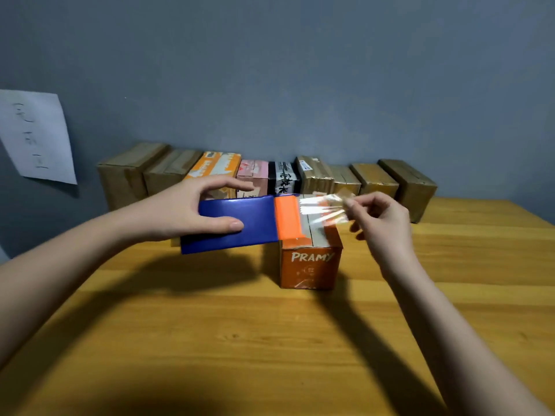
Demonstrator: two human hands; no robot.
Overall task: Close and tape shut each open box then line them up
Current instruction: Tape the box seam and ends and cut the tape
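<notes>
An orange box (310,267) marked PRAMY stands in the middle of the wooden table (270,340). My left hand (192,210) grips a blue tape dispenser (237,223) whose orange front end rests on the box's top. A strip of clear tape (322,210) runs from the dispenser over the closed flaps. My right hand (381,220) pinches the free end of that strip just right of the box top.
A row of several closed boxes (264,175) stands against the grey wall at the table's back edge, brown ones at both ends and coloured ones in the middle. A sheet of paper (36,135) with handwriting hangs on the wall at the left.
</notes>
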